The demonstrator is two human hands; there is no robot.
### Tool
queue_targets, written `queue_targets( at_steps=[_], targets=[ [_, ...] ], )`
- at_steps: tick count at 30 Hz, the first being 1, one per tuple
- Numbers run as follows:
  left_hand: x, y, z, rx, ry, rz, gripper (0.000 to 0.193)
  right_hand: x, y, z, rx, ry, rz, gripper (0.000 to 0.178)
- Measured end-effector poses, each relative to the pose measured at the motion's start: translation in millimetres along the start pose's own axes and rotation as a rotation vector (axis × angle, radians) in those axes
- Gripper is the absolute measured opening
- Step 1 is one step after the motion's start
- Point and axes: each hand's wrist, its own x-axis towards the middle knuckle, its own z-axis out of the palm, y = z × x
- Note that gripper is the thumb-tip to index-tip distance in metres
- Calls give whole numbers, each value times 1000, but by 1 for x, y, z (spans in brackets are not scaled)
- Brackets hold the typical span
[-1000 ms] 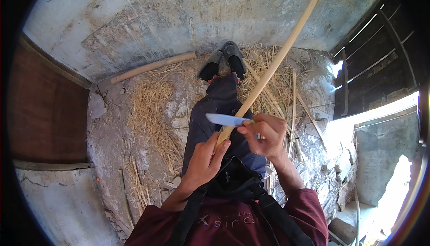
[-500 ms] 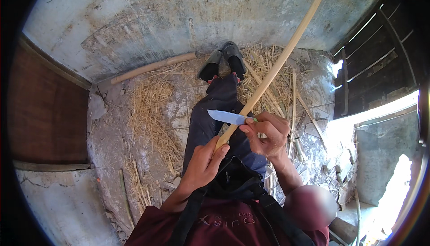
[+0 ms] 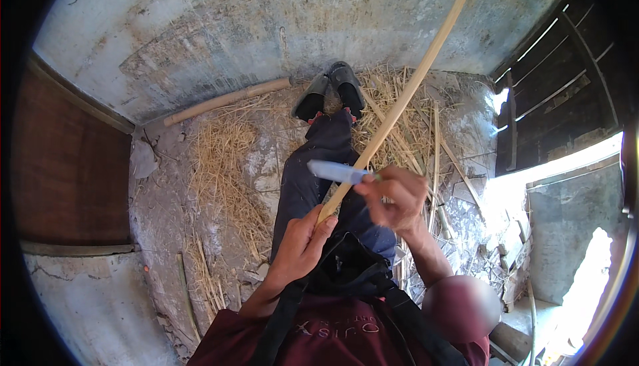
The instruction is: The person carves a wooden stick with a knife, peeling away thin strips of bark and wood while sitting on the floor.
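Observation:
A long pale strip that looks like split bamboo (image 3: 403, 103) slants up and away to the right from my lap. Its near end is gripped by my left hand (image 3: 303, 241), thumb along the top and fingers wrapped under. My right hand (image 3: 394, 199) is closed on a knife, its handle mostly hidden by the fingers. The knife's blade (image 3: 333, 170) points left and lies across the strip, a little beyond my left hand. Both blade and right hand are slightly blurred.
Shavings (image 3: 223, 159) litter the floor on both sides of my legs. A round pole (image 3: 229, 101) lies along the foot of the stained wall (image 3: 200, 33). More thin strips (image 3: 436, 153) lie at right, near broken rubble (image 3: 509, 246). A brown panel (image 3: 76, 159) stands at left.
The strip's far end has swung slightly left and down. My right hand and the knife have shifted a little left, and the blade has blurred. My left hand keeps its grip.

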Motion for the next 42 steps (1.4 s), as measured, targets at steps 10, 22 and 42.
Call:
queue_targets(
  at_steps=[10, 22, 42],
  targets=[
    [-4, 6, -3, 6, 11, -18, 27, 8, 14, -8, 33, -39, -15, 16],
    [-21, -14, -14, -4, 30, -100, 28, 38, 73, 0, 33, 85, -5, 20],
    [-49, -90, -126, -180, 429, -225, 37, -255, 238, -94, 61, -274, 1060, 45]
  ],
)
